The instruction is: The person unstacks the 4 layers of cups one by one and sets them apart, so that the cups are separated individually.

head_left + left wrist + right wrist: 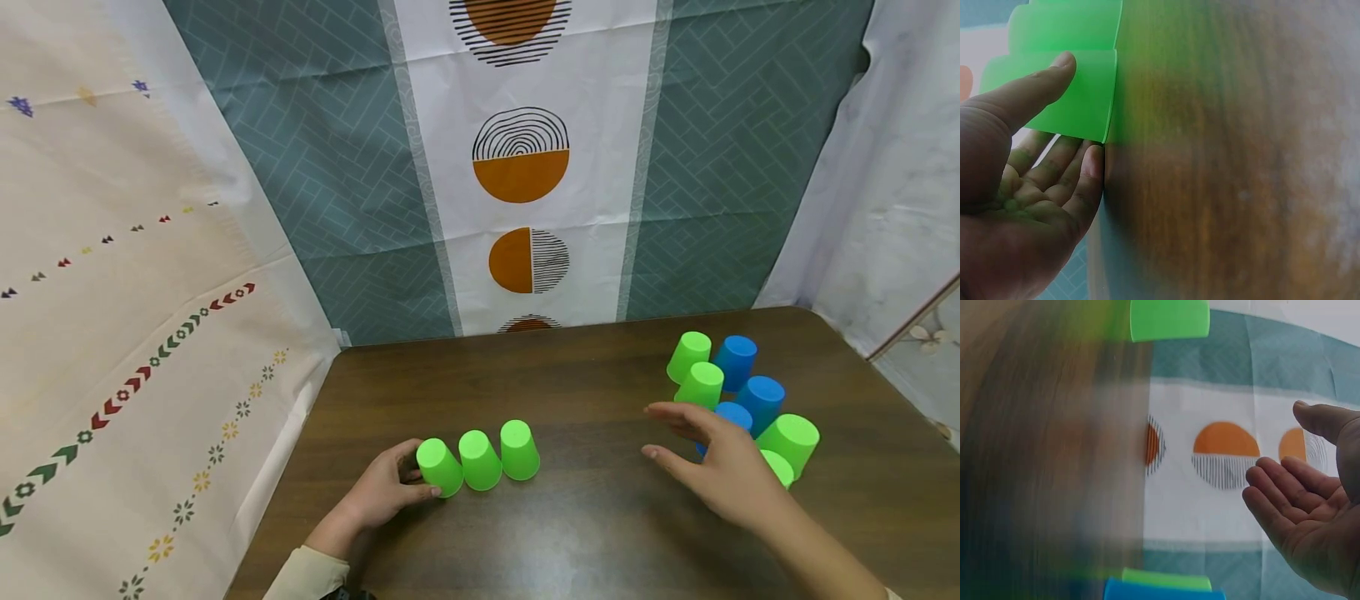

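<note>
Three green cups stand upside down in a short row left of centre: the left cup (439,468), the middle cup (480,461) and the right cup (520,451). My left hand (386,492) is at the left cup, its thumb (1054,81) along the near side and its fingers round the far side. Above the table at right, my right hand (720,475) holds nothing, thumb and fingers spread apart. Behind it is a group of upside-down cups, among them a green cup (688,357) and a blue cup (762,402); the hand partly hides some of them.
The dark wooden table (585,533) runs back to a hanging cloth (525,167) with orange and black circle prints. Along the left side hangs a cream patterned cloth (187,392). A pale curtain (892,183) is at the right.
</note>
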Demonstrator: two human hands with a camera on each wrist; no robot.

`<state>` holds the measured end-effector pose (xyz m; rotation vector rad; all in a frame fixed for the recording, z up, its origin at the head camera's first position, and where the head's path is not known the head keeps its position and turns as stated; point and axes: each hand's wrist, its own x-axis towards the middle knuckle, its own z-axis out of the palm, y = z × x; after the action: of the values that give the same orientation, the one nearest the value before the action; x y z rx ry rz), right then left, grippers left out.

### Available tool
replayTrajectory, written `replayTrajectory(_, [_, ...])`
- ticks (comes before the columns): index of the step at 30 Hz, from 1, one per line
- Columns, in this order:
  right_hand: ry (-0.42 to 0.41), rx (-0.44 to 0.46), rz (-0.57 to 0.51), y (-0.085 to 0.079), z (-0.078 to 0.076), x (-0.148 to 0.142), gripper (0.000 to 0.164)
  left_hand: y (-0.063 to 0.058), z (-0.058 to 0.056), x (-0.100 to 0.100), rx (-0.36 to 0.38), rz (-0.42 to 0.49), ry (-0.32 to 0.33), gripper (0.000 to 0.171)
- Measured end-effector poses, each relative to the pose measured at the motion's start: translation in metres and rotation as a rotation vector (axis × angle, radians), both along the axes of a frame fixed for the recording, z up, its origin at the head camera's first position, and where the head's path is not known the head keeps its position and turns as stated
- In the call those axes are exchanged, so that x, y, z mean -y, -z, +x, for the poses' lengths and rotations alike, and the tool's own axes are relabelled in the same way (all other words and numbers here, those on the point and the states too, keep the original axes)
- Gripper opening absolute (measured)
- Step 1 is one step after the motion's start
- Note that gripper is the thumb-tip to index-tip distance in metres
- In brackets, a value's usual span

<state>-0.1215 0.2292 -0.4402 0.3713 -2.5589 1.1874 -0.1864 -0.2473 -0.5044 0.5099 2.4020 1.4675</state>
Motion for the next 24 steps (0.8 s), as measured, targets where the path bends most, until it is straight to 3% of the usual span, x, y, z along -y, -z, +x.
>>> replayTrajectory(8, [-0.069,0.099,-0.016,0.005,-0.016,0.034,0.054,0.001,0.001,0.001,-0.007,-0.001,-0.002,0.059])
replayTrajectory(24, [-0.191,0.157,-0.068,0.020,-0.037,0.080,0.052,0.002,0.000,0.001,-0.014,-0.009,-0.008,0.058])
